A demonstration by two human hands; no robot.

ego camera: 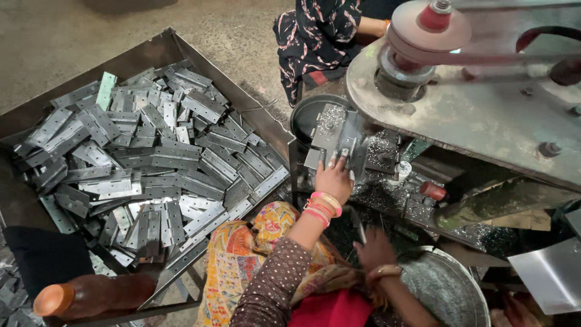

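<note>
Item, at your ten o'clock: a large metal tray point(254, 115) heaped with grey hinge plates point(157, 157); at one o'clock, the press machine point(484, 115) with its flywheel point(426, 30); at four o'clock, a round steel basin point(448, 290). Your left hand point(333, 178) presses flat, fingers spread, on a hinge piece point(339, 136) at twelve o'clock under the machine. Your right hand point(374, 248), blurred, grips a thin rod point(358, 224).

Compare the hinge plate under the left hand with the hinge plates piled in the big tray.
The hinge plate lies alone on the machine bed, pressed by the left hand; the piled plates lie loose, overlapping at all angles in the tray. The single plate sits amid metal shavings; the piled ones do not. Both are grey sheet metal with punched holes. The right hand touches neither.
</note>
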